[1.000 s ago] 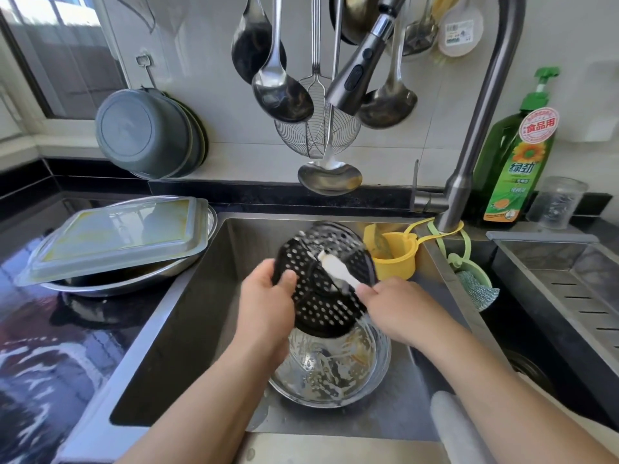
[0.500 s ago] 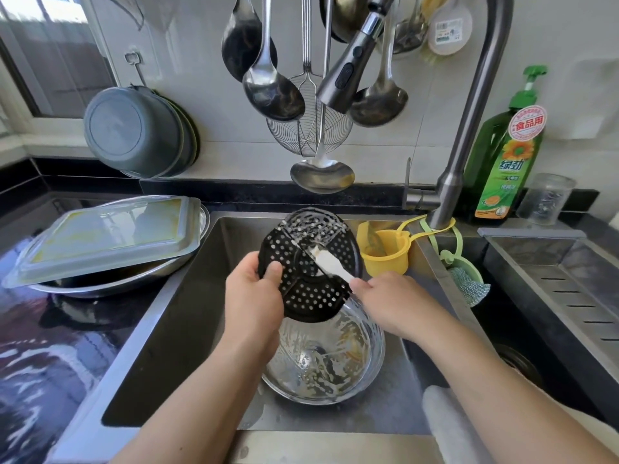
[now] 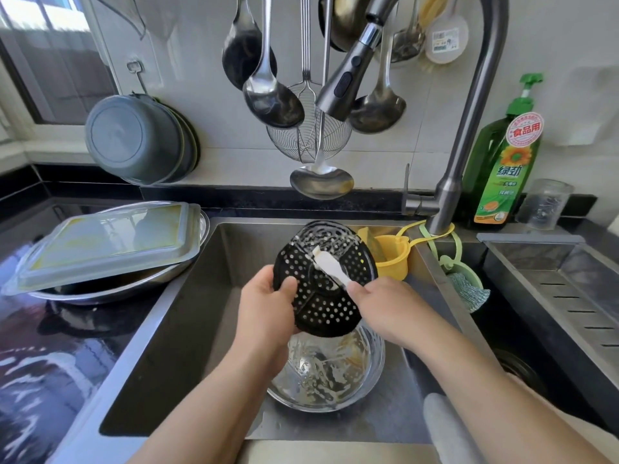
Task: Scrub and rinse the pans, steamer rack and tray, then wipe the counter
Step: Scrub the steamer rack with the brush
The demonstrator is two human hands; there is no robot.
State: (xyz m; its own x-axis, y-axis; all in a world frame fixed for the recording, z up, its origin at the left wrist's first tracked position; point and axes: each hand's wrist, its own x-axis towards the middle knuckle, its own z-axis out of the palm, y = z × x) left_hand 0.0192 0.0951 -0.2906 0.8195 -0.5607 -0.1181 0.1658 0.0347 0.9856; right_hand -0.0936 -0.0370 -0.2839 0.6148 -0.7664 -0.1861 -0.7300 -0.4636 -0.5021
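Left hand [image 3: 268, 306] gripped round black perforated steamer rack [image 3: 323, 279] by its left edge, tilted over steel sink [image 3: 187, 329], above soapy round steel pan [image 3: 328, 370]. Right hand [image 3: 388, 309] pinched white brush [image 3: 330, 266], head touching rack's soapy face. Pale rectangular tray [image 3: 107, 246] upside down on steel basin [image 3: 110, 289], left counter.

The rack [image 3: 326, 293] is black, dotted all over with round holes, streaked with white foam near the top. The brush [image 3: 330, 267] on it is white. The pan [image 3: 330, 373] below is shiny silver, smeared white and yellowish. The tray [image 3: 107, 244] is pale grey with yellow stains. The soap bottle [image 3: 502, 175] is green with a sunflower label. The cup [image 3: 390, 256] is yellow.
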